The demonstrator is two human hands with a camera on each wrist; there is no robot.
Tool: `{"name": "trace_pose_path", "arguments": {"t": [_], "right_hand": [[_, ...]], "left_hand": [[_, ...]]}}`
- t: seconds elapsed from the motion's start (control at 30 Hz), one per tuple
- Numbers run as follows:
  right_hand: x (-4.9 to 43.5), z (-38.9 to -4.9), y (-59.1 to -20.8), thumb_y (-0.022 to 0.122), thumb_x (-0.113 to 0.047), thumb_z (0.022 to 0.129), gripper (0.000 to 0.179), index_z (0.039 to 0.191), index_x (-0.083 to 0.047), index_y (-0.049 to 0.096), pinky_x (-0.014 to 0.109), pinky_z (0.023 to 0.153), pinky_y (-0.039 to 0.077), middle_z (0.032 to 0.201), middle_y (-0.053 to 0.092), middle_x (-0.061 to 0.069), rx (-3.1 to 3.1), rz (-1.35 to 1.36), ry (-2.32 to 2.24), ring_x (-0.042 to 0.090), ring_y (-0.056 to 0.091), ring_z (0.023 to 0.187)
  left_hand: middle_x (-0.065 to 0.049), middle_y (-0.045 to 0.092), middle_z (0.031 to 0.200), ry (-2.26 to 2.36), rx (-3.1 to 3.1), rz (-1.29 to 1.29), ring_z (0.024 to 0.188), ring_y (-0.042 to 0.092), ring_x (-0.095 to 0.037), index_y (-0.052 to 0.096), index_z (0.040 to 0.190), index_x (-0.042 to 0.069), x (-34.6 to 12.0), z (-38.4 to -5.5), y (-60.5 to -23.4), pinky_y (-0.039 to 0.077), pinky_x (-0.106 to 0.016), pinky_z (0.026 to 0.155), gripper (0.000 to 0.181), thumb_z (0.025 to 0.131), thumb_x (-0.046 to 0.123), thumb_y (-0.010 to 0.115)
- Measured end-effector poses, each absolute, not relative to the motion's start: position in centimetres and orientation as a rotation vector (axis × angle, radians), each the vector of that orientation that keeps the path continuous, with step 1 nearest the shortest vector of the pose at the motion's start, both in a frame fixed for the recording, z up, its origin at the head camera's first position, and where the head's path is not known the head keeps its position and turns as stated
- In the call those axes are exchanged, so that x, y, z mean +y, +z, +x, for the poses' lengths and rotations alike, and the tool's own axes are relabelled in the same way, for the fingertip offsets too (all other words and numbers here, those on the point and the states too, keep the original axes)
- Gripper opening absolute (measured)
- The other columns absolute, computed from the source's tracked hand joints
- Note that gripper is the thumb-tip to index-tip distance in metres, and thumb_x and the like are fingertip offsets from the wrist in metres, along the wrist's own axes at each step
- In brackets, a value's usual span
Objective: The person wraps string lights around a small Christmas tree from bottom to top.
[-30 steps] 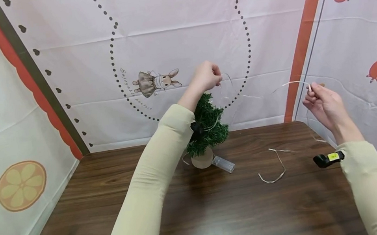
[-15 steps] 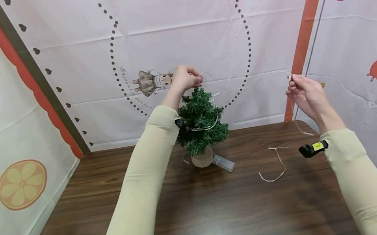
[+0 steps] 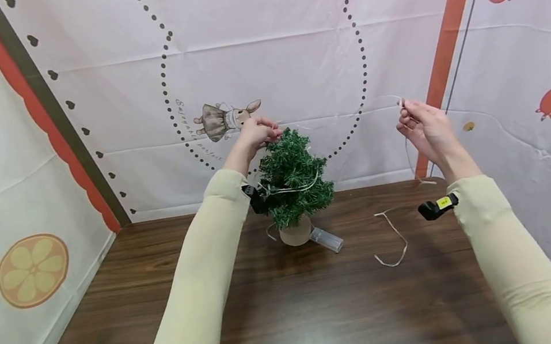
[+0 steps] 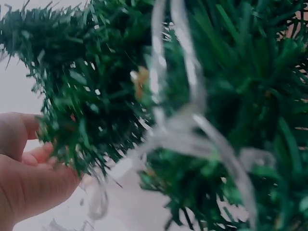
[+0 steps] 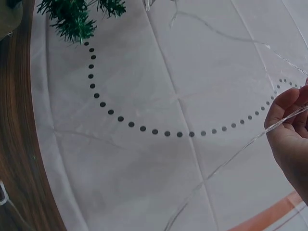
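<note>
A small green artificial Christmas tree (image 3: 291, 164) stands upright on a round pale base (image 3: 296, 232), partly wound with clear string lights (image 4: 194, 67). Beside the upper left of the tree, my left hand (image 3: 256, 132) pinches the thin strand; its fingers (image 4: 43, 187) lie partly behind a branch in the left wrist view. My right hand (image 3: 426, 124), raised out to the right, pinches the same strand between thumb and finger. From there the wire stretches across to the treetop, and a loose length (image 5: 231, 159) hangs below the right hand.
A clear battery box (image 3: 327, 239) lies at the foot of the tree on the dark wooden table (image 3: 294, 315). More wire (image 3: 402, 242) curls on the tabletop to the right. Printed cloth (image 3: 266, 63) hangs behind and along both sides.
My left hand has moved left and slightly down, from above the tree to its upper left side. My right hand has come left and upward, drawing the strand along.
</note>
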State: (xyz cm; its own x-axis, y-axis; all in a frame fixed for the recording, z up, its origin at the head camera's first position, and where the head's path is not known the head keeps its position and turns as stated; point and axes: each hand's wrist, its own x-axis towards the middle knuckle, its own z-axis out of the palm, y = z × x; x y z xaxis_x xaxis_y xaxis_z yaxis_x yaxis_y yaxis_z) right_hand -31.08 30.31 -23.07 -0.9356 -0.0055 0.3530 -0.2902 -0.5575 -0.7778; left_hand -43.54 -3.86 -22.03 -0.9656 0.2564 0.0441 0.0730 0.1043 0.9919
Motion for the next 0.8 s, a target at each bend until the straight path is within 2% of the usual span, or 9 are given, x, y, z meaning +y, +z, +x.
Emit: {"name": "trace_pose_path", "arguments": {"t": [0.1, 0.17, 0.3, 0.37, 0.47, 0.57, 0.63, 0.7, 0.8], "right_hand": [[29.6, -31.5, -22.9, 0.062, -0.01, 0.091, 0.018, 0.104, 0.003, 0.062, 0.025, 0.069, 0.05, 0.081, 0.06, 0.006, -1.407, 0.449, 2.585, 0.014, 0.053, 0.073], [29.2, -31.7, -22.8, 0.063, -0.011, 0.091, 0.019, 0.104, 0.003, 0.063, 0.024, 0.069, 0.05, 0.08, 0.06, 0.005, -1.419, 0.44, 2.578, 0.014, 0.054, 0.073], [28.5, -32.1, -22.7, 0.063, -0.01, 0.091, 0.016, 0.101, 0.002, 0.064, 0.024, 0.069, 0.05, 0.079, 0.061, 0.005, -1.423, 0.461, 2.587, 0.014, 0.054, 0.073], [28.3, -32.2, -22.6, 0.062, -0.01, 0.091, 0.014, 0.1, 0.001, 0.065, 0.024, 0.069, 0.05, 0.079, 0.061, 0.005, -1.435, 0.47, 2.583, 0.013, 0.055, 0.072], [28.0, -32.3, -22.6, 0.062, -0.01, 0.092, 0.013, 0.098, 0.0, 0.065, 0.024, 0.07, 0.051, 0.08, 0.061, 0.004, -1.461, 0.466, 2.568, 0.013, 0.055, 0.073], [27.7, -32.4, -22.5, 0.062, -0.012, 0.092, 0.014, 0.099, -0.001, 0.065, 0.023, 0.071, 0.051, 0.081, 0.061, 0.004, -1.503, 0.458, 2.536, 0.013, 0.055, 0.074], [27.5, -32.5, -22.3, 0.063, -0.012, 0.091, 0.013, 0.098, -0.001, 0.065, 0.023, 0.071, 0.051, 0.081, 0.061, 0.004, -1.511, 0.456, 2.534, 0.013, 0.055, 0.075], [27.2, -32.6, -22.2, 0.063, -0.011, 0.091, 0.012, 0.096, -0.001, 0.065, 0.023, 0.071, 0.05, 0.081, 0.061, 0.004, -1.507, 0.455, 2.537, 0.013, 0.055, 0.075], [26.9, -32.7, -22.0, 0.063, -0.01, 0.091, 0.01, 0.095, -0.001, 0.065, 0.024, 0.071, 0.05, 0.08, 0.06, 0.004, -1.486, 0.464, 2.554, 0.013, 0.054, 0.075]], "left_hand": [[-0.016, 0.066, 0.112, 2.067, 2.05, 0.321, 0.084, 0.063, -0.016, 0.051, 0.125, -0.002, -4.5, -43.8, -22.6, 0.04, -0.038, 0.103, 0.034, 0.092, -0.004, 0.054], [-0.012, 0.067, 0.103, 2.127, 1.906, 0.335, 0.092, 0.06, -0.02, 0.045, 0.134, -0.004, -4.9, -44.0, -22.8, 0.04, -0.035, 0.1, 0.042, 0.093, -0.003, 0.052], [-0.006, 0.067, 0.087, 2.186, 1.699, 0.362, 0.101, 0.056, -0.023, 0.041, 0.139, -0.004, -5.7, -44.3, -23.2, 0.043, -0.027, 0.084, 0.044, 0.096, 0.001, 0.05], [-0.005, 0.066, 0.084, 2.188, 1.643, 0.369, 0.099, 0.058, -0.022, 0.041, 0.139, -0.004, -6.0, -44.3, -23.4, 0.044, -0.025, 0.075, 0.043, 0.098, 0.006, 0.049], [-0.004, 0.066, 0.083, 2.164, 1.626, 0.364, 0.087, 0.059, -0.016, 0.041, 0.139, -0.003, -6.3, -44.4, -23.6, 0.043, -0.023, 0.069, 0.045, 0.099, 0.014, 0.049], [-0.003, 0.062, 0.089, 2.115, 1.698, 0.337, 0.076, 0.056, -0.012, 0.043, 0.138, -0.003, -6.5, -44.6, -23.7, 0.043, -0.025, 0.073, 0.045, 0.098, 0.018, 0.052], [-0.005, 0.059, 0.1, 2.078, 1.756, 0.32, 0.078, 0.054, -0.012, 0.047, 0.136, -0.002, -6.5, -44.6, -23.7, 0.045, -0.027, 0.079, 0.044, 0.097, 0.019, 0.054], [-0.008, 0.054, 0.117, 2.034, 1.817, 0.316, 0.093, 0.057, -0.016, 0.049, 0.134, -0.002, -6.6, -44.6, -23.7, 0.047, -0.03, 0.09, 0.043, 0.097, 0.019, 0.054], [-0.014, 0.039, 0.142, 2.005, 1.848, 0.308, 0.123, 0.049, -0.023, 0.049, 0.134, -0.003, -6.8, -44.4, -23.8, 0.045, -0.034, 0.101, 0.043, 0.097, 0.016, 0.055]]}}
